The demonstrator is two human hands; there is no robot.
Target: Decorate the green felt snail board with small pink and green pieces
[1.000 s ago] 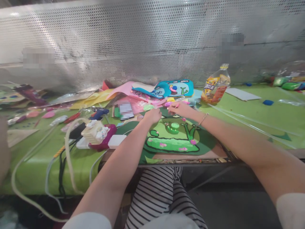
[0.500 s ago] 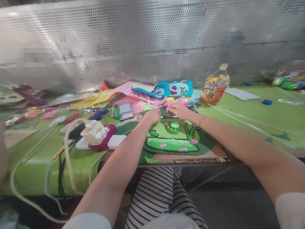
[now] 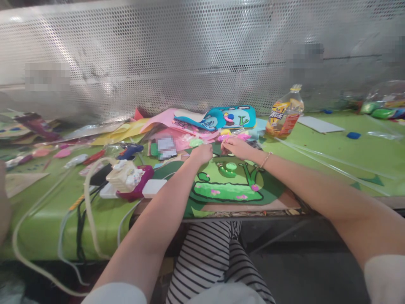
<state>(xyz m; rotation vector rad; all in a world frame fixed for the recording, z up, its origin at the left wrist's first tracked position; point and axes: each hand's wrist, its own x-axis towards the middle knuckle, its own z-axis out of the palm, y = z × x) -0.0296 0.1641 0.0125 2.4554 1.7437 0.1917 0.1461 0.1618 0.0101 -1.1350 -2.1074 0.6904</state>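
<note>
Before me lies a green clay picture (image 3: pixel 228 193) with black outlines, a leafy plant, small pink flowers and a green caterpillar-like figure (image 3: pixel 227 172). My left hand (image 3: pixel 202 154) is closed in a fist over its upper left edge. A short gap to the right, my right hand (image 3: pixel 236 147) is pinched over the upper edge, wrist bent inward. Whatever the fingers of either hand may hold is too small or hidden. Just beyond my right hand are pink and yellow clay pieces (image 3: pixel 243 137), and a pale green lump (image 3: pixel 196 142) sits behind my left hand.
A blue clay picture (image 3: pixel 247 117) leans on pink paper (image 3: pixel 160 120) at the back. The plastic bottle (image 3: pixel 284 116) stands to the right, near a white board (image 3: pixel 321 124). Left are a purple-and-cream holder (image 3: pixel 125 177), a white box (image 3: pixel 154 188) and cables (image 3: pixel 88 211). Perforated metal (image 3: pixel 190 55) rises behind.
The view has shifted very slightly. Both hands stay in nearly the same place and pose, and nothing else has visibly moved.
</note>
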